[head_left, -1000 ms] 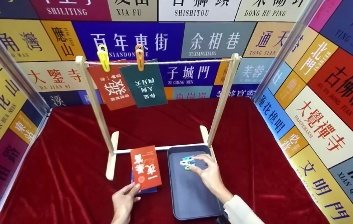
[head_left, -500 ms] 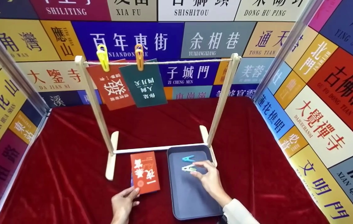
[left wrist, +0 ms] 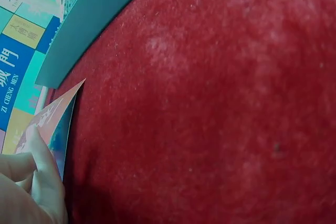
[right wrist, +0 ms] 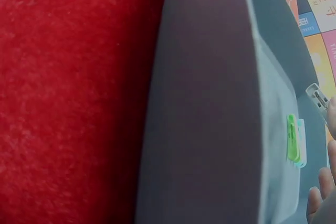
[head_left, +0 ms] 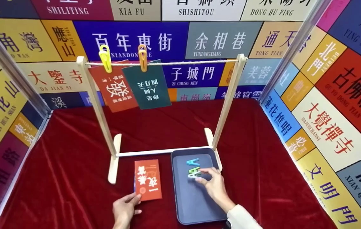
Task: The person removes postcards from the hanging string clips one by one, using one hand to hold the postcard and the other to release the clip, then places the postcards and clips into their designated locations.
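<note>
My left hand pinches the lower left corner of a red card with white lettering. Beneath that card lies a blue card, mostly covered. Over the grey tray, thumb and forefinger of my right hand pinch a white clothespin. Inside the tray, a green clothespin and a blue clothespin lie beyond the fingertips. On the rack's string, a yellow clothespin holds a red card, and an orange clothespin holds a dark green card.
The wooden rack stands on a red velvet cloth, its foot bar behind the red card and tray. Walls with Chinese place-name panels enclose the back and both sides.
The held red card has come lower and slightly toward me, covering more of the blue card. My right hand has drawn the white clothespin toward me, away from the blue one.
</note>
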The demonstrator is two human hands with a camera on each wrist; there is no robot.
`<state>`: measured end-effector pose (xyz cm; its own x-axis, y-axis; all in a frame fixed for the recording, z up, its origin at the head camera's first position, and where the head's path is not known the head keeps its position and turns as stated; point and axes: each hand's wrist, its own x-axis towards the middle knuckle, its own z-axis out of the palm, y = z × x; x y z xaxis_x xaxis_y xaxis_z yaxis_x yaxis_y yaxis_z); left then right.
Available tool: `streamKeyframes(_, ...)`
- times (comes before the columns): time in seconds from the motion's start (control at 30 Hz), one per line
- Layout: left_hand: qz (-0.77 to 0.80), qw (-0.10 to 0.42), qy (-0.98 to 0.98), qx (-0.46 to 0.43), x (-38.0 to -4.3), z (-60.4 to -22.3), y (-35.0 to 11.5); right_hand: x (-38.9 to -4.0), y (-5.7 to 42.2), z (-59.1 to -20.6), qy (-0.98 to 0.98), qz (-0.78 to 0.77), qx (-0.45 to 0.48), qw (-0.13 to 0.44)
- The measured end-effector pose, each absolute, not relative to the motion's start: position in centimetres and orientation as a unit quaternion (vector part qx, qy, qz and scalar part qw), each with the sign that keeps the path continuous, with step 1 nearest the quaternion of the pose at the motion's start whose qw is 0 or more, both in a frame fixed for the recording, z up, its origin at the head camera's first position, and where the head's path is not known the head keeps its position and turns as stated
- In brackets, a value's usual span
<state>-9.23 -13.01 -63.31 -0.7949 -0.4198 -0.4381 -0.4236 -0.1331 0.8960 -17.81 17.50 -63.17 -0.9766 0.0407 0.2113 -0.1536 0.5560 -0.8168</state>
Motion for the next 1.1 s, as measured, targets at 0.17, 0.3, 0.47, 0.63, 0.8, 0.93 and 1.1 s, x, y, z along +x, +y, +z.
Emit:
streamKeyframes(0.17,0.659,-0.005,0.677,-0.327,-9.5,-63.4,-13.2,-17.8,17.4,-63.4,-0.885,0.454,0.024,0.097)
streamKeyframes(0.3,0.641,-0.013,0.695,-0.326,-9.8,-63.5,-13.4,-17.7,17.4,-63.6,-0.888,0.450,0.019,0.093)
streamKeyframes(0.47,0.601,-0.029,0.732,-0.320,-9.9,-63.7,-13.4,-17.6,17.4,-63.8,-0.894,0.440,0.012,0.086)
streamKeyframes(0.63,0.548,-0.050,0.778,-0.303,-9.8,-63.7,-13.3,-17.6,17.5,-64.1,-0.902,0.423,0.003,0.084)
streamKeyframes(0.8,0.523,-0.068,0.798,-0.293,-9.6,-63.8,-13.1,-17.4,17.5,-64.2,-0.913,0.397,0.009,0.092)
streamKeyframes(0.93,0.516,-0.073,0.803,-0.289,-9.6,-64.0,-13.1,-17.3,17.4,-64.3,-0.920,0.382,0.016,0.092)
streamKeyframes(1.1,0.522,-0.076,0.800,-0.288,-9.6,-64.1,-13.0,-17.2,17.4,-64.4,-0.926,0.366,0.020,0.087)
